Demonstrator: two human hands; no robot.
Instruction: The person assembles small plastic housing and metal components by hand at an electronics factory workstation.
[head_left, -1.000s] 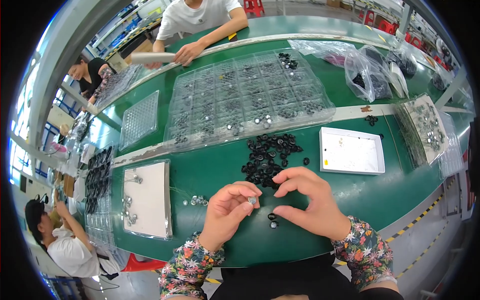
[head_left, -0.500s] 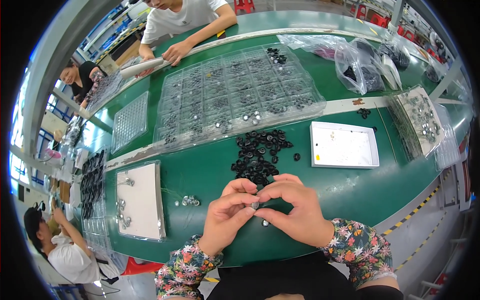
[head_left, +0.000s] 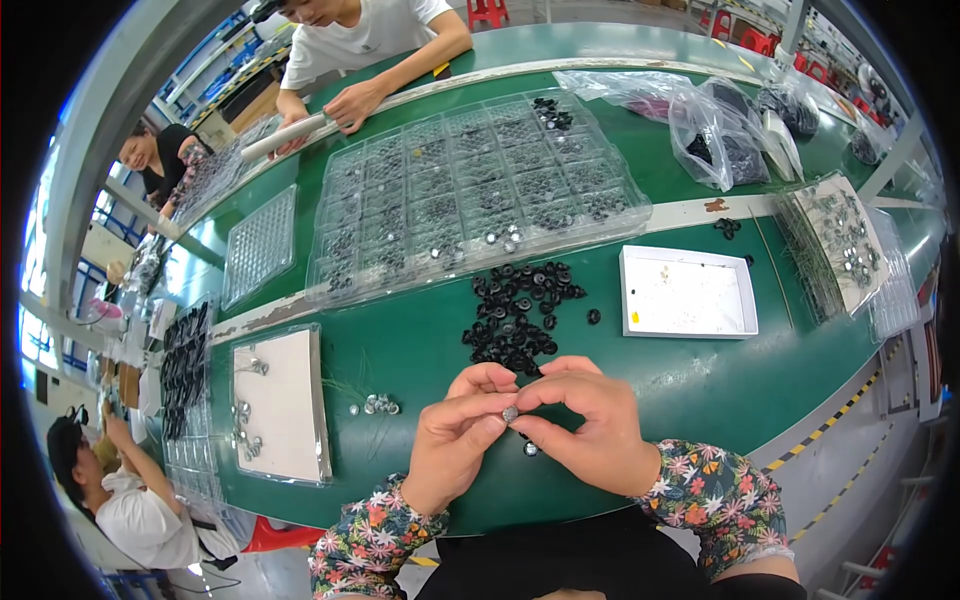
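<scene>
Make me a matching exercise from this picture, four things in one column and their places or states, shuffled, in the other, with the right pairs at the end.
Things
1. Left hand and right hand
2. White box
3. Black pieces
4. Beige board

Places or states
A. Heaped loose on the green table, just beyond the hands
B. Lying flat, off to the left, with silver parts on it
C. Fingertips together at a small silver piece
D. Open, to the right of the heap

Right pairs: 1-C, 2-D, 3-A, 4-B
</scene>
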